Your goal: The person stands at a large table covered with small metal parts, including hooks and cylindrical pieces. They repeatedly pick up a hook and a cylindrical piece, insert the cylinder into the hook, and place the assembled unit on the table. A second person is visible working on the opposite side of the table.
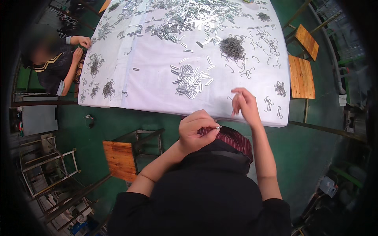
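Observation:
My left hand is in front of my body, just off the table's near edge, its thumb and forefinger pinched on a small metal piece. Only the tip of that piece shows, silvery and narrow. Over the table's near edge, my right hand has its fingers bent and apart, slightly blurred, and I see nothing held in it. Beyond my hands lies a small heap of short silvery metal strips. To its right is a dark tangle of bent wire hooks, with loose hooks scattered around it.
A large heap of metal strips covers the far part of the white-covered table. Smaller hook piles lie along its sides. Another person sits at the left edge. Wooden stools stand at left and right.

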A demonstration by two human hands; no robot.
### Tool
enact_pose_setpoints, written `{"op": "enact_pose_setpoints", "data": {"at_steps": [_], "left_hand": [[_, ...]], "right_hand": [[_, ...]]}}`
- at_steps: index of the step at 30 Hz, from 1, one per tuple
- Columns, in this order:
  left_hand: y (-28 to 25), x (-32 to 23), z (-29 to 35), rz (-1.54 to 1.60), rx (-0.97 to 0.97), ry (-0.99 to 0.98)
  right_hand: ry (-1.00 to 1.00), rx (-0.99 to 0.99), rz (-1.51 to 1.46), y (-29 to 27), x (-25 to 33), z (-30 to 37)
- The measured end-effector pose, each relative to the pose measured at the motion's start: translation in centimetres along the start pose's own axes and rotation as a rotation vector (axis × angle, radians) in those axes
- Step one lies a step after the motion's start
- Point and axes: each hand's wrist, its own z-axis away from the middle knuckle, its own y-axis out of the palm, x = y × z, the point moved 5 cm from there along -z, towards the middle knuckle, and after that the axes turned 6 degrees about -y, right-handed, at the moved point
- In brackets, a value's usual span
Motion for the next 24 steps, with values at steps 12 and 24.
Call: {"op": "enact_pose_setpoints", "data": {"at_steps": [12, 24], "left_hand": [[-0.1, -0.6, 0.8, 0.004, -0.004, 0.01], [-0.1, -1.0, 0.1, 0.005, -0.032, 0.052]], "right_hand": [[0.08, -0.301, 1.42, -8.8, -4.7, -9.5], [-0.073, 0.187, 1.54, -9.5, -8.2, -8.4]]}}
